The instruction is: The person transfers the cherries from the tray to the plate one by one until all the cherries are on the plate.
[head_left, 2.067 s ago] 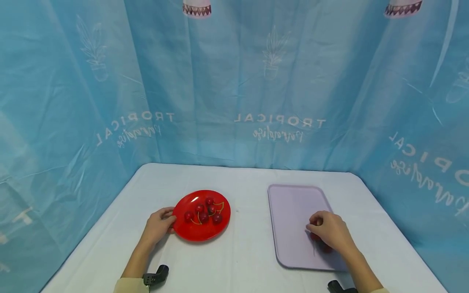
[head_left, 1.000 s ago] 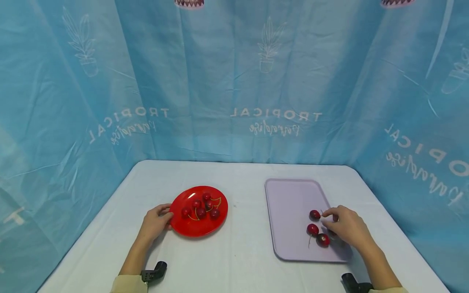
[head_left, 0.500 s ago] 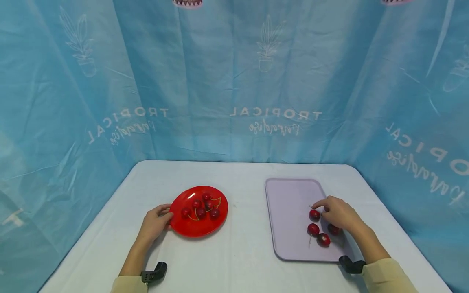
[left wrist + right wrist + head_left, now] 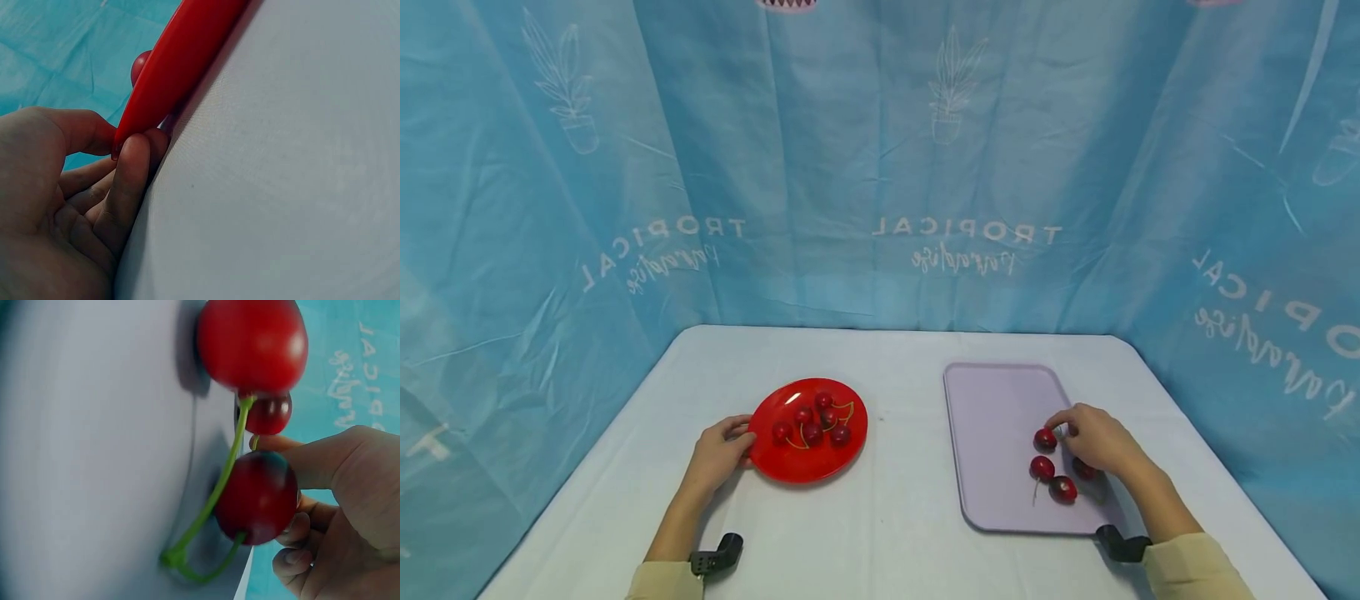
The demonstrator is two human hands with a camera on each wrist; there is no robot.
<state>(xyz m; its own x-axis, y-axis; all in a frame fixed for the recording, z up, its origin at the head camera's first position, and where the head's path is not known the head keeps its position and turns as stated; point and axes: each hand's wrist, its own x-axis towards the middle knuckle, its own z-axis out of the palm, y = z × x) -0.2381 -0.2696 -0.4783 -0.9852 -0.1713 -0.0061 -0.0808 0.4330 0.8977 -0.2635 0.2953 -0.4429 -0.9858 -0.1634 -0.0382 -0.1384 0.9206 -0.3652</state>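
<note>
My left hand (image 4: 718, 454) grips the rim of a round red plate (image 4: 775, 467) at its left side, thumb and fingers on either face in the left wrist view. Several cherries (image 4: 812, 433) with green stems lie on the plate. On the right, my right hand (image 4: 1097, 437) is over a lilac tray (image 4: 992, 467), its fingertips pinching at the stem end of the farthest cherry (image 4: 1045, 440). In the right wrist view a nearer cherry (image 4: 257, 499) partly hides those fingertips. Two more cherries, one at the front (image 4: 1063, 490), lie close by.
A white cloth (image 4: 895, 533) covers the table, with bare cloth between plate and tray. Blue printed curtains (image 4: 880, 167) hang behind and at both sides. Each wrist carries a black camera, such as the right one (image 4: 1122, 546).
My right hand first moved right, uncovering the cherries, then went farther up the tray and came back slightly to the farthest cherry. My left hand stays on the plate's rim.
</note>
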